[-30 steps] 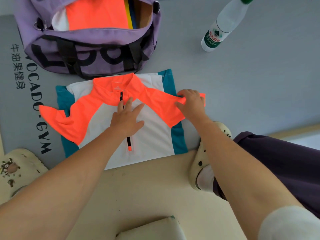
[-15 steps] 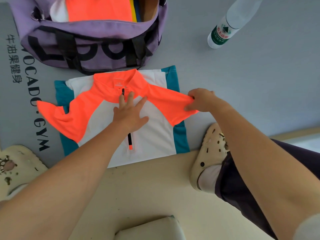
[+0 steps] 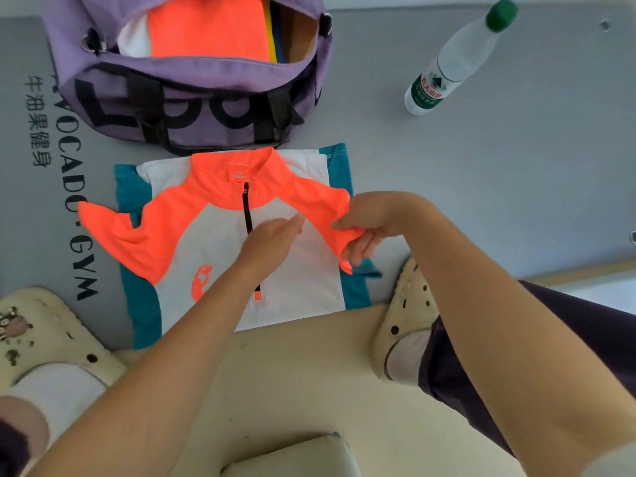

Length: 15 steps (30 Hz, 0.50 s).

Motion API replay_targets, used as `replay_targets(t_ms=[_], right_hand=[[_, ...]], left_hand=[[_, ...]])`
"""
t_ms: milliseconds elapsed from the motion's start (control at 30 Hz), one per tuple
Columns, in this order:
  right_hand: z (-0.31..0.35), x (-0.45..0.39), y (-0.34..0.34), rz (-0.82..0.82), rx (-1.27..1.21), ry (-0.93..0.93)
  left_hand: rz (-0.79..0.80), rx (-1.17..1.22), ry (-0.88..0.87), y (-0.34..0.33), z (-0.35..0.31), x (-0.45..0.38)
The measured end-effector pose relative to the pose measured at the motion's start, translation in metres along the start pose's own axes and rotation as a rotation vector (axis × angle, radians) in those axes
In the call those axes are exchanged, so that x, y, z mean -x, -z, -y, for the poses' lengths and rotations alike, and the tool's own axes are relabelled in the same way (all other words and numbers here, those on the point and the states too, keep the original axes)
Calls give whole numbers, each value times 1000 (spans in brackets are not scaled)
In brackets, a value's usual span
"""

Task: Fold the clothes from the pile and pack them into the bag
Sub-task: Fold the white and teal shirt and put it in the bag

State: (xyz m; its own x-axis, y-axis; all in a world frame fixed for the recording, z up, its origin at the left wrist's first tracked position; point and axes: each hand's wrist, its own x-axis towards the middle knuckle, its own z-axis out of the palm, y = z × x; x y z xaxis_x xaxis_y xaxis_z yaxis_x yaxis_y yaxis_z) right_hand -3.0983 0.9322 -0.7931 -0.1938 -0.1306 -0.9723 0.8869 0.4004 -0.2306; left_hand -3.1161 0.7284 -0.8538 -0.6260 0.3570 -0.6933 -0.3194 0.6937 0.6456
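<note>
A white, orange and teal zip-neck shirt (image 3: 192,242) lies face up on the grey mat, its lower half folded under. My right hand (image 3: 370,223) pinches the orange right sleeve (image 3: 323,204) and holds it lifted over the shirt's right side. With straight fingers, my left hand (image 3: 272,241) lies flat on the white chest beside the black zip. The orange left sleeve (image 3: 113,232) spreads out to the left. Just behind the shirt stands the open purple bag (image 3: 192,108), with folded orange, white, yellow and blue clothes inside.
A clear water bottle (image 3: 454,60) with a green cap lies on the grey mat (image 3: 481,187) at the back right. Cream clogs flank the shirt: one on the left (image 3: 44,335), one at the right (image 3: 406,318). A pale cushion (image 3: 292,456) shows at the bottom.
My right hand has lifted the orange right sleeve off the mat and drawn it inward over the shirt. My left hand has slid a little to the right across the chest.
</note>
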Motion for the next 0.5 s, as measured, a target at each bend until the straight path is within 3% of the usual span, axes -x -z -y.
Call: replay_targets(t_ms=[67,133,233,333,400,500], right_hand=[[17,-4,-15,148,-166,17],[29,-11,-18,176,-267,88],[33,-27,-12,-180,-243,178],[25,-46,-2,-531,44,278],[20,-56,0,-612,157,345],[13,-70,-1,-607,413,313]], left_hand=[[160,481,229,-2,5,10],[211,725,305,-4,20,12],[164,647,303,-10,39,14],[34,546,292,-16,49,8],[-14,544,266,-17,51,3],[-15,520,222,-16,46,3]])
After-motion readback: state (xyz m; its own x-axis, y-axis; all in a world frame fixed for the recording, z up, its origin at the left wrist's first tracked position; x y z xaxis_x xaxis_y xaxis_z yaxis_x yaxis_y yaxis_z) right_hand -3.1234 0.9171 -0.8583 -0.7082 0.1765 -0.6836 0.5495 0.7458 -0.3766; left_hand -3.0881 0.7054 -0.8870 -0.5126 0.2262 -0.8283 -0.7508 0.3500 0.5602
